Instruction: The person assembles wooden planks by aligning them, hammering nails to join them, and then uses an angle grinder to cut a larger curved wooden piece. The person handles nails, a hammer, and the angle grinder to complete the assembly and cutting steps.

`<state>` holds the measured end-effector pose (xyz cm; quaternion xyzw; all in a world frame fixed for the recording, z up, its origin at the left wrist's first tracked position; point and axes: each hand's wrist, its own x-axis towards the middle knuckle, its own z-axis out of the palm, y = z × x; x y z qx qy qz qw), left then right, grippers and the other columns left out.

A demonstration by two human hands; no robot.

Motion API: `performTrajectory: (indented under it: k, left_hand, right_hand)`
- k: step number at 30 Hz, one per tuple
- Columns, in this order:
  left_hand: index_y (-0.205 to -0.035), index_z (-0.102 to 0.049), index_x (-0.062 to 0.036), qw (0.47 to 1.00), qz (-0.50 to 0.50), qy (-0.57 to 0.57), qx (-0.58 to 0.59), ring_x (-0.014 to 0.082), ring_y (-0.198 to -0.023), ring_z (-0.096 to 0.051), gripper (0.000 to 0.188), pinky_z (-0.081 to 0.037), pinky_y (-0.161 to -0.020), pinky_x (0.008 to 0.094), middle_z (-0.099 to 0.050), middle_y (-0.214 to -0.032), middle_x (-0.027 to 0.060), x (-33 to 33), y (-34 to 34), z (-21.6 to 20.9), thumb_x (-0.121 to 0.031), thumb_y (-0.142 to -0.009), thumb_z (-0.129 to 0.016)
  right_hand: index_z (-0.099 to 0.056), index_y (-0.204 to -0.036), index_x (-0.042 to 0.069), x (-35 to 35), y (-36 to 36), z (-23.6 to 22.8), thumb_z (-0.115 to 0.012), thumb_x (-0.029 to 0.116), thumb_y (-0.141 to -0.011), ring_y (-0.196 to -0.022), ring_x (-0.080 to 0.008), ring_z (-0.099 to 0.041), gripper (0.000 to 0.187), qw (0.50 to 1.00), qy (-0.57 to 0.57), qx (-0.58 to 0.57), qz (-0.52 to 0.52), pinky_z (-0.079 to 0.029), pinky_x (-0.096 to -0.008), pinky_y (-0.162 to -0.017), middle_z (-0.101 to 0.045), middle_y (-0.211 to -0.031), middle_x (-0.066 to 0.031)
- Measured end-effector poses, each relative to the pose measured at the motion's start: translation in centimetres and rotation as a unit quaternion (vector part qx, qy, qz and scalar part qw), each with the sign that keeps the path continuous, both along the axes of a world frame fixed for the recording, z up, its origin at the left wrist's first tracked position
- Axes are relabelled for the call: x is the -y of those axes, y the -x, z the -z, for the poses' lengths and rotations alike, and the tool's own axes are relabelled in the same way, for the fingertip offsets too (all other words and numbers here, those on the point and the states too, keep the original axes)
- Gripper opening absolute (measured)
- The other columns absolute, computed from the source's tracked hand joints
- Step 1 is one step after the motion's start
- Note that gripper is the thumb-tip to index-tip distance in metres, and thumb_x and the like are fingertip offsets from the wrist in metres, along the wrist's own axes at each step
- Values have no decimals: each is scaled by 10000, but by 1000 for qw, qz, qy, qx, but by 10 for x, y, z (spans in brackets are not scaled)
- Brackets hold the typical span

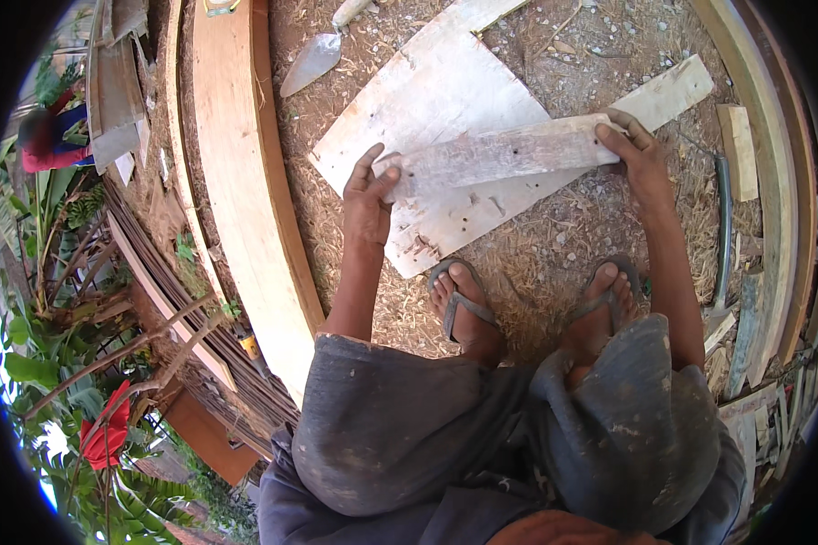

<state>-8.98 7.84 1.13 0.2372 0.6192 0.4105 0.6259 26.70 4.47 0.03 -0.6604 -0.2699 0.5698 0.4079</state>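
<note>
A short, weathered strip of wood point(504, 159) with small dark holes lies crosswise between my two hands. My left hand point(367, 207) pinches its left end between thumb and fingers. At the other end, my right hand point(647, 165) grips the strip, thumb on top and fingers over the far edge. Under the strip is a wide pale wooden panel point(436, 86), angled on the ground and marked with dark spots. Beyond my right hand a narrow pale board point(677, 91) points to the upper right. Whether the held strip touches the panel I cannot tell.
A long thick plank point(236, 136) runs along my left. Near it lies a trowel point(313, 64). At my right are a dark metal bar point(723, 227), a small wood block point(738, 150) and long beams point(777, 182). Wood shavings cover the ground. Another person point(50, 136) is at the far left.
</note>
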Motion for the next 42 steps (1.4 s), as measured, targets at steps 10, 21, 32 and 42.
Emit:
performTrajectory:
  k: [10,21,32,42]
  left_hand:
    - [-1422,-435,-40,947,95,167,257,219,-1160,-602,506,-515,-977,375,-560,-1359,108,112,-75,16,-90,-956,-627]
    - [-1222,-605,27,935,312,132,-109,236,-813,-715,483,-564,-739,367,-719,-1006,114,53,-79,-9,-394,-985,-600]
    - [-1172,-688,-57,804,265,-254,-468,307,-976,-667,453,-532,-850,392,-669,-1182,198,-107,-38,-15,-429,-914,-679]
    - [-1104,-718,0,803,347,-193,-444,181,-740,-575,492,-467,-718,327,-671,-807,114,-173,-54,22,-453,-919,-666]
  right_hand:
    - [-472,-1393,18,-65,73,-3,-638,193,-952,-1058,-208,-604,503,964,-163,-206,-42,-518,-349,-915,-603,-1254,-161]
    - [-604,-1187,-22,70,110,33,-743,196,-831,-980,-213,-644,440,995,-57,-24,-73,-528,-357,-820,-657,-1080,-149]
    - [-566,-1163,-53,95,117,45,-727,84,-877,-846,-136,-658,355,997,-20,-46,56,-558,-273,-700,-661,-994,-116]
    - [-594,-1218,-66,96,107,34,-550,199,-1017,-784,-134,-683,335,973,114,-196,-37,-565,-269,-670,-711,-954,-103]
